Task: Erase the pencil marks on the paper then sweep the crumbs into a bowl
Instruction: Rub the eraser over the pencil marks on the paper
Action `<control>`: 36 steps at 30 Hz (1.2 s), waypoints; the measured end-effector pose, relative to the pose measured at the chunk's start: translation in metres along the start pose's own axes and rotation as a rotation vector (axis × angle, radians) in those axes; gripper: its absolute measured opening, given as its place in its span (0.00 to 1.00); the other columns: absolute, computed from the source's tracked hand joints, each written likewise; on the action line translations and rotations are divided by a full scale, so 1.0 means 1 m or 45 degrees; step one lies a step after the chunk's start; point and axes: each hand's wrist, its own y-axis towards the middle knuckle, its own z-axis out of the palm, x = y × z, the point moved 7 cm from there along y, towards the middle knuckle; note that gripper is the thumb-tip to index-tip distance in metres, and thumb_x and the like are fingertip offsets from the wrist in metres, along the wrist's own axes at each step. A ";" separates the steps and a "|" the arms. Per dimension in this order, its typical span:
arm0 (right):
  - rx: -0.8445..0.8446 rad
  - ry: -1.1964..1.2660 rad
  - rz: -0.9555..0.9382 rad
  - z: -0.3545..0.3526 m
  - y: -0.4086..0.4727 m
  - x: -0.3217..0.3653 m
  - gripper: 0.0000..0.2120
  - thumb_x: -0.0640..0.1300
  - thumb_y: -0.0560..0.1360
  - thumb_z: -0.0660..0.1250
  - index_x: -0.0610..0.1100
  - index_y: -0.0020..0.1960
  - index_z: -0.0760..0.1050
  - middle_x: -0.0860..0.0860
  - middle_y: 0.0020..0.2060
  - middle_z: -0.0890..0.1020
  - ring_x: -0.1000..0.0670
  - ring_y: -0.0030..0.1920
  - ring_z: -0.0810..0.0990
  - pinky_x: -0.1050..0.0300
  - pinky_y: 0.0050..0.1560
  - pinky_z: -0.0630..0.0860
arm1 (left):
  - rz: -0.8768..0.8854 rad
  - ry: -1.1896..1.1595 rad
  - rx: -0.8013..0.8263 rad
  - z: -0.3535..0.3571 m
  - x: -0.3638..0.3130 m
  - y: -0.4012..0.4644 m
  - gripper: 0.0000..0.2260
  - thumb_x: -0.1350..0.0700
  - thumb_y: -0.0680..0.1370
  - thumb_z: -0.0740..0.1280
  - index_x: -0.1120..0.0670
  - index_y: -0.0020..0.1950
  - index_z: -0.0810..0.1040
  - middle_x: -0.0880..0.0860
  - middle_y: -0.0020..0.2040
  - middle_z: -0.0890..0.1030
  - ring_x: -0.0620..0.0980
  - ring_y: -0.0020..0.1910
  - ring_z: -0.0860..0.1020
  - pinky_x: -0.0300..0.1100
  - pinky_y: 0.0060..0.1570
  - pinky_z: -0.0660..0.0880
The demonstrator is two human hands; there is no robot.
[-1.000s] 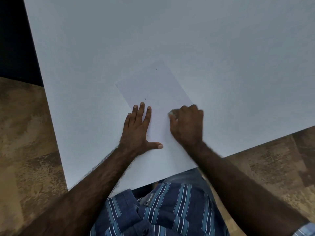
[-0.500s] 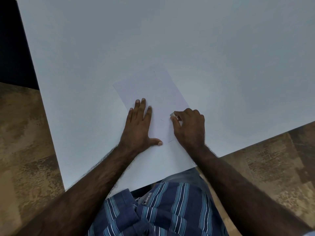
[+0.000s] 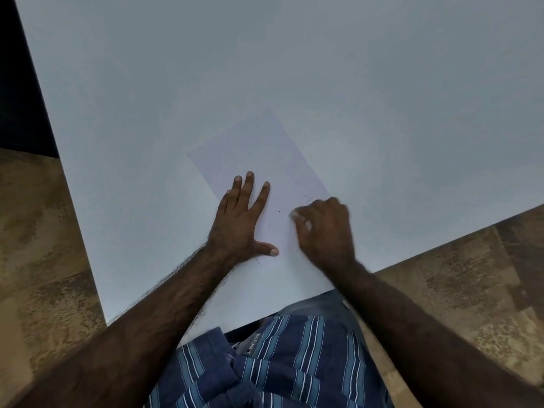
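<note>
— where's the paper [image 3: 259,154]?
— flat on the table [image 3: 382,98], long axis slanting away to the left. pinned by left hand [image 3: 240,222], open, fingers spread.
— and the right hand [image 3: 326,228]?
— curled shut on a pale eraser [image 3: 294,214].
— nearest mark [image 3: 277,210]?
— just left of the eraser, between both hands; right nearer. no bowl visible.

White table [image 3: 382,98] lies open beyond the paper [image 3: 265,148].

One head-worn view (wide-angle) looks steeply down, close over the white table [image 3: 323,69] near its edge.
</note>
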 end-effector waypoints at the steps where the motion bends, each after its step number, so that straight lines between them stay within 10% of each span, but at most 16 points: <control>1: -0.059 -0.028 0.100 -0.006 0.007 -0.016 0.05 0.44 0.81 0.70 0.46 0.49 0.85 0.47 0.40 0.83 0.41 0.45 0.78 0.44 0.48 0.72 | -0.004 0.000 -0.003 0.000 0.000 0.000 0.66 0.25 0.64 0.75 0.45 0.85 0.35 0.53 0.84 0.28 0.57 0.83 0.30 0.52 0.81 0.38; 5: -0.167 -0.042 0.243 -0.014 0.006 -0.027 0.04 0.43 0.80 0.71 0.46 0.48 0.83 0.47 0.39 0.81 0.41 0.44 0.77 0.45 0.47 0.71 | -0.007 0.000 0.009 0.000 0.000 0.000 0.66 0.25 0.65 0.75 0.45 0.85 0.34 0.53 0.83 0.27 0.57 0.83 0.29 0.53 0.81 0.38; 11: 0.092 0.038 -0.167 0.014 -0.033 0.024 0.07 0.47 0.82 0.67 0.48 0.52 0.84 0.49 0.42 0.84 0.45 0.46 0.77 0.46 0.48 0.72 | -0.007 0.000 0.001 0.000 0.000 -0.001 0.66 0.24 0.64 0.74 0.45 0.85 0.34 0.53 0.83 0.27 0.57 0.83 0.30 0.53 0.81 0.37; 28: -0.162 -0.012 0.292 -0.009 -0.006 -0.037 0.06 0.48 0.81 0.71 0.46 0.50 0.84 0.49 0.41 0.84 0.45 0.45 0.78 0.48 0.48 0.72 | -0.016 -0.098 -0.065 -0.016 -0.035 0.010 0.62 0.31 0.70 0.76 0.54 0.86 0.37 0.58 0.84 0.31 0.58 0.84 0.31 0.54 0.83 0.38; 36: 0.010 -0.020 -0.177 0.006 -0.020 0.010 0.08 0.46 0.81 0.67 0.47 0.52 0.84 0.49 0.42 0.83 0.44 0.46 0.77 0.47 0.47 0.70 | 0.004 -0.059 -0.038 -0.005 -0.028 0.017 0.63 0.26 0.68 0.74 0.51 0.86 0.37 0.56 0.84 0.30 0.57 0.84 0.32 0.54 0.83 0.39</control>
